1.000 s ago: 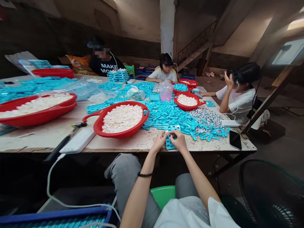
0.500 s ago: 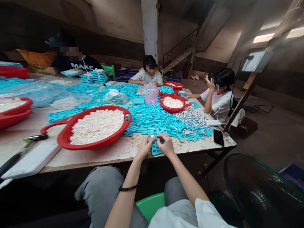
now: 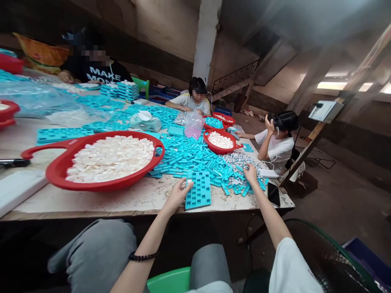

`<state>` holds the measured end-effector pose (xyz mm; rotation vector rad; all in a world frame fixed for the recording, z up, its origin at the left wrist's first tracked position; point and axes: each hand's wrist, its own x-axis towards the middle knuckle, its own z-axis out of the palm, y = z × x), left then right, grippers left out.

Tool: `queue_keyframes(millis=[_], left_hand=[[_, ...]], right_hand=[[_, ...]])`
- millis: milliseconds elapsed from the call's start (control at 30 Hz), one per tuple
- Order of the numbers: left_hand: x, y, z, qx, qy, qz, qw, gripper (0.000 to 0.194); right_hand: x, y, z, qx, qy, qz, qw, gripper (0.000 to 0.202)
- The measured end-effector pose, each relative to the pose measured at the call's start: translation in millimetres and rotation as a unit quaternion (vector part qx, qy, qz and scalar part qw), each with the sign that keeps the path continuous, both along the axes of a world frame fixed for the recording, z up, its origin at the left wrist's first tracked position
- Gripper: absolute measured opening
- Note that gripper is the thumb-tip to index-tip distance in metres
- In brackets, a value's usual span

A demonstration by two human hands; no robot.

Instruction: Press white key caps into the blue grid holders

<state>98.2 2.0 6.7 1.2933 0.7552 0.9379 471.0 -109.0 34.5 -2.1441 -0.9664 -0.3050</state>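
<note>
A blue tray with square pockets (image 3: 200,193) lies at the table's front edge. My left hand (image 3: 177,196) grips its left side, thumb on top near a small white piece (image 3: 189,181) in an upper-left pocket. Over to the right, my right hand (image 3: 251,174) reaches into a pile of small white and blue pieces (image 3: 241,162); its fingertips are bent down at the pile, and whatever they touch is too small to make out. Between the two hands spreads a heap of blue strips (image 3: 195,156).
A red basket of white pieces (image 3: 113,160) stands left of the tray, a smaller one (image 3: 220,140) behind the heap. A black phone (image 3: 273,194) lies at the right corner. Three people sit around the table (image 3: 122,201).
My right hand has left the tray and moved right to the small pieces. My left hand stays at the tray, now gripping its left edge. The view has tilted and shifted.
</note>
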Motion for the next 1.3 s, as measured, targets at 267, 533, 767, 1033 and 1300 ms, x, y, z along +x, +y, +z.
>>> queue_keyframes(millis=[267,533,767,1033,1300], left_hand=[[-1,-7,12.7,-0.023,-0.011,-0.035,0.999,0.074],[-3,-8,10.3,-0.039,-0.033,-0.076,0.996,0.076],[-1,-7,6.4,-0.042,-0.047,-0.023,0.998,0.072],[1,1,-0.1,-0.020,-0.074,0.114,0.991,0.051],[-1,0,-5.8,0.019,-0.015,0.128,0.992,0.043]], right_hand=[[22,14,-10.6,-0.064,-0.021,-0.007,0.998,0.027],[26,11,-4.7,-0.080,-0.024,0.012,0.996,0.020],[-2,7,9.8,-0.030,-0.031,0.009,0.999,0.026],[-143,10,-15.4,0.083,0.017,0.225,0.971,0.025],[-204,3,-29.5,0.018,-0.074,0.187,0.979,0.017]])
